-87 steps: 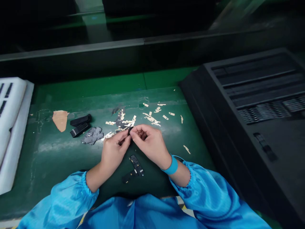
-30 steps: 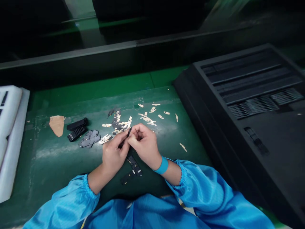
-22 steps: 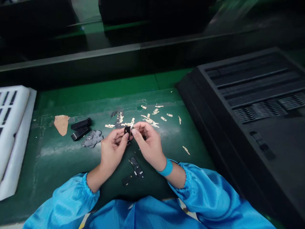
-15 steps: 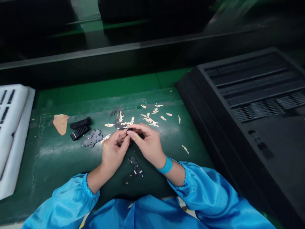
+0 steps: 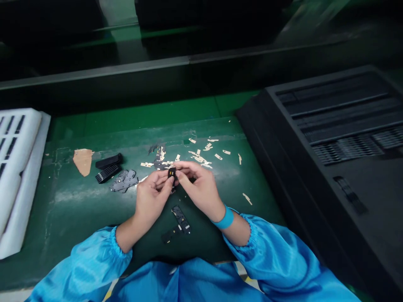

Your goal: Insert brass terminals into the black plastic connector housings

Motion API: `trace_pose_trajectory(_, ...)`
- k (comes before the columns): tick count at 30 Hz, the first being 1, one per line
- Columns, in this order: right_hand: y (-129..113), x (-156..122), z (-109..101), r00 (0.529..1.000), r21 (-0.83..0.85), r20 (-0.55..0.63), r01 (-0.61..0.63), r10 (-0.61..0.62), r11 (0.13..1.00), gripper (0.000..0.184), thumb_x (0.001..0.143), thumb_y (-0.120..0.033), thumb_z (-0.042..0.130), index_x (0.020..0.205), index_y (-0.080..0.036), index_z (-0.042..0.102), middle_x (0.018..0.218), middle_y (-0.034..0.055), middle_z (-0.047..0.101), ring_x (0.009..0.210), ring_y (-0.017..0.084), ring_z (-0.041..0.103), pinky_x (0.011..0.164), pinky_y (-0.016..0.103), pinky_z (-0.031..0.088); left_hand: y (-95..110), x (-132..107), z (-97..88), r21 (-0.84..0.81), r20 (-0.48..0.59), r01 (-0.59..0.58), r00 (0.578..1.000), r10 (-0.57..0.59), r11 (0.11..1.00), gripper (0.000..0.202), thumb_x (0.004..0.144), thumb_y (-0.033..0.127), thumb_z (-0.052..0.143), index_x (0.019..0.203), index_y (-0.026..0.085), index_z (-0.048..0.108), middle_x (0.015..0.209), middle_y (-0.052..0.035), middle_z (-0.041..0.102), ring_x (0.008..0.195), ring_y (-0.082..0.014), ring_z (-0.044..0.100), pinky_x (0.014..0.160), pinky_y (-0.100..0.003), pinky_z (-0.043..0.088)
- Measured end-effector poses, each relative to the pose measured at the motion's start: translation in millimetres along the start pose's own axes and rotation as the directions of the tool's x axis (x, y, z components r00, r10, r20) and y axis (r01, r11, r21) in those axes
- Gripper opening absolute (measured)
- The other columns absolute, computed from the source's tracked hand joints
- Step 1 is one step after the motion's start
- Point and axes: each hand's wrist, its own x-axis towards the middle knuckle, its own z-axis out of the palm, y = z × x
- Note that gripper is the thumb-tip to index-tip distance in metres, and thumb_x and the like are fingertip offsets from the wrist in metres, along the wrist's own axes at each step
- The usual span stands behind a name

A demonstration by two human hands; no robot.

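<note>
Between my two hands, over the green mat, is a small black plastic part [image 5: 171,172] with gold-coloured spots on its face. My left hand [image 5: 151,191] pinches it between thumb and fingers. From the other side, the closed fingertips of my right hand [image 5: 199,184] touch its edge; their exact grip is partly hidden. Below the hands lie similar flat black parts [image 5: 180,219] with small metal contacts, two of them crossing. Just beyond the fingers, thin pale metallic pieces [image 5: 198,157] are scattered, some on top of dark parts [image 5: 157,157].
Left of my hands lie grey-black plates [image 5: 124,181], a stack of black strips [image 5: 108,173], a black block [image 5: 108,161] and a brown scrap [image 5: 83,161]. White foam trays [image 5: 33,138] stand at the far left. A large black slotted tray [image 5: 317,176] borders the right side.
The black part has turned so its face with gold-coloured spots shows between my hands. My right hand has shifted slightly right, its fingertips a little apart from the left ones.
</note>
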Motion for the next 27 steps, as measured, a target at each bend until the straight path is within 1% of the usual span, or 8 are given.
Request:
trace_pose_trajectory(3,-4,-3,-2,0.988,-0.161,-0.085,0.115,-0.130,0.980,0.007,0.090,-0.020,0.062,0.093,-0.023,0.067,0.086,0.0018,0.067,0.073,0.015,0.063,0.066,0.029,0.053,0,1,-0.4,0.002,-0.020,-0.008,1.000,0.008,1.000,0.018,0.089,0.029,0.073,0.103,0.018,0.072,0.100,-0.0072,0.082,0.090,-0.0199,0.079,0.083,-0.029,0.065)
trace_pose_trajectory(6,-6,-4,0,0.977,-0.233,-0.056,0.186,-0.204,0.955,0.008,0.089,-0.017,0.061,0.084,-0.023,0.062,0.077,-0.0013,0.059,0.067,0.013,0.057,0.064,0.028,0.050,-2,1,-1.1,0.037,-0.014,-0.031,0.999,0.031,0.999,0.017,0.090,0.028,0.071,0.103,0.018,0.072,0.100,-0.0072,0.082,0.092,-0.0199,0.079,0.085,-0.030,0.064)
trace_pose_trajectory(8,-4,-2,1,0.983,-0.206,-0.048,0.166,-0.179,0.964,0.007,0.087,-0.018,0.064,0.091,-0.023,0.062,0.084,-0.0002,0.061,0.071,0.014,0.059,0.065,0.028,0.051,-3,1,-1.6,0.081,0.005,-0.047,0.999,0.047,0.996,0.019,0.091,0.029,0.070,0.106,0.018,0.072,0.101,-0.0073,0.081,0.092,-0.0198,0.079,0.084,-0.030,0.064)
trace_pose_trajectory(10,-1,0,1,0.991,-0.141,-0.032,0.121,-0.127,0.983,0.016,0.086,-0.021,0.065,0.101,-0.024,0.061,0.093,0.0019,0.063,0.076,0.014,0.062,0.068,0.029,0.053,-2,1,-1.9,0.107,0.017,-0.055,0.998,0.053,0.993,0.023,0.091,0.030,0.069,0.111,0.018,0.072,0.101,-0.0072,0.081,0.091,-0.0197,0.078,0.082,-0.029,0.063)
trace_pose_trajectory(12,2,4,0,0.998,-0.053,0.024,0.065,-0.064,0.996,0.019,0.087,-0.024,0.063,0.106,-0.024,0.062,0.094,0.0022,0.065,0.076,0.014,0.063,0.068,0.029,0.055,0,1,-2.0,0.071,0.033,-0.038,0.999,0.035,0.997,0.027,0.091,0.031,0.070,0.115,0.018,0.071,0.099,-0.0069,0.081,0.090,-0.0199,0.078,0.080,-0.029,0.063)
trace_pose_trajectory(15,2,7,-3,0.993,0.049,0.122,-0.010,0.004,0.999,0.015,0.089,-0.025,0.061,0.103,-0.022,0.066,0.080,-0.0007,0.065,0.068,0.013,0.063,0.064,0.029,0.054,6,3,-2.0,-0.025,0.059,0.017,0.998,-0.016,1.000,0.023,0.091,0.033,0.071,0.108,0.017,0.069,0.087,-0.0047,0.080,0.081,-0.0190,0.077,0.073,-0.027,0.062)
trace_pose_trajectory(17,1,8,-4,0.989,0.090,0.146,-0.032,0.019,0.995,0.014,0.088,-0.025,0.062,0.100,-0.021,0.068,0.076,-0.0018,0.064,0.064,0.013,0.063,0.062,0.029,0.053,10,3,-2.0,-0.047,0.060,0.038,0.998,-0.035,0.998,0.020,0.091,0.034,0.071,0.102,0.018,0.068,0.080,-0.0026,0.079,0.074,-0.0172,0.076,0.067,-0.025,0.060)
trace_pose_trajectory(27,5,7,-3,0.989,0.167,0.112,-0.119,0.101,0.979,0.013,0.082,-0.031,0.072,0.088,-0.020,0.068,0.068,-0.0034,0.064,0.058,0.012,0.064,0.058,0.028,0.054,13,3,-0.7,0.011,0.062,0.007,0.998,-0.008,1.000,0.022,0.090,0.039,0.071,0.098,0.019,0.072,0.083,-0.0041,0.078,0.076,-0.0188,0.075,0.072,-0.028,0.060)
